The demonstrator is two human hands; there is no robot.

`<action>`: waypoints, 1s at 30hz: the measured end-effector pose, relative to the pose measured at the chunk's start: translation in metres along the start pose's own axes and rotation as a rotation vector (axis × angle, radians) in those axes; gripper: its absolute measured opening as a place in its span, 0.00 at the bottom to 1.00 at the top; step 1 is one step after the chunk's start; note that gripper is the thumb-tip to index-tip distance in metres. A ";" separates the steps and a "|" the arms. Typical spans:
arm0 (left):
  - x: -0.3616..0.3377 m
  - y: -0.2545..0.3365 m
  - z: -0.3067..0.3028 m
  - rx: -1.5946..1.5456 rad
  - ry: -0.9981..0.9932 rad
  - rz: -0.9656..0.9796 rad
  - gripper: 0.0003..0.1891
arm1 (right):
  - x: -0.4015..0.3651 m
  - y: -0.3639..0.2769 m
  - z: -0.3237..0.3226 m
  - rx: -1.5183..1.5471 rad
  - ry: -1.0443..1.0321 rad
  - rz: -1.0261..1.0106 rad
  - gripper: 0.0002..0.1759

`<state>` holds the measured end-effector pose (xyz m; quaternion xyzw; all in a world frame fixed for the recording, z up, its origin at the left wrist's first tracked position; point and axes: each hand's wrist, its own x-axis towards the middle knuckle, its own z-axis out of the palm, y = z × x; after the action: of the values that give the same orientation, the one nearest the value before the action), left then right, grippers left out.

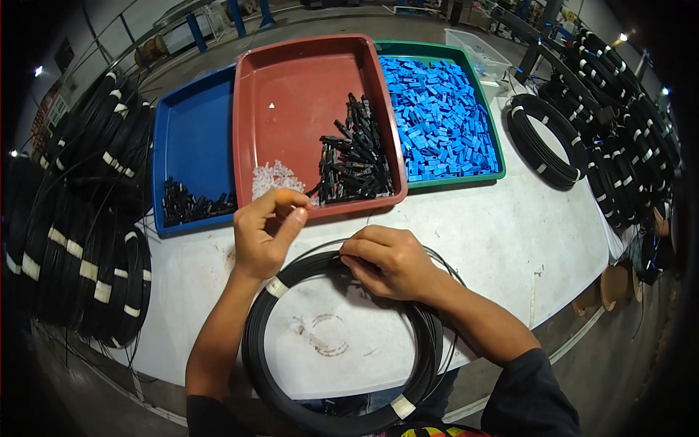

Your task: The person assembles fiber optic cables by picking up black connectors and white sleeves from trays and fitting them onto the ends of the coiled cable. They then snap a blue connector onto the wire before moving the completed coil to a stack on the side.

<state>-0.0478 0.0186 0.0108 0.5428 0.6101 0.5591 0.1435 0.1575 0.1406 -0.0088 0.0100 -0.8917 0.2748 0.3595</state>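
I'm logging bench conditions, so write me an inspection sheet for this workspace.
Surface: white worktable, dark smudges.
Job's things: round coil of black cable with white bands; red plastic tray, small clear pieces and black parts; green plastic tray, small blue parts; blue plastic tray, more black parts.
Clutter: clear plastic box behind the green tray.
Hands: left hand at the red tray's near edge, grip unclear; right hand, fingers closed at the coil's far side.
Cables: black cable coils left and right.
Surroundings: blue posts behind.
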 end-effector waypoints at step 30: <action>0.099 0.001 0.078 0.692 -0.409 0.122 0.11 | -0.001 0.002 -0.003 0.047 -0.043 0.129 0.09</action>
<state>-0.0231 0.1413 0.0285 0.6941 0.6879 0.2089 0.0371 0.1593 0.1435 -0.0088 -0.0332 -0.8913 0.3178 0.3216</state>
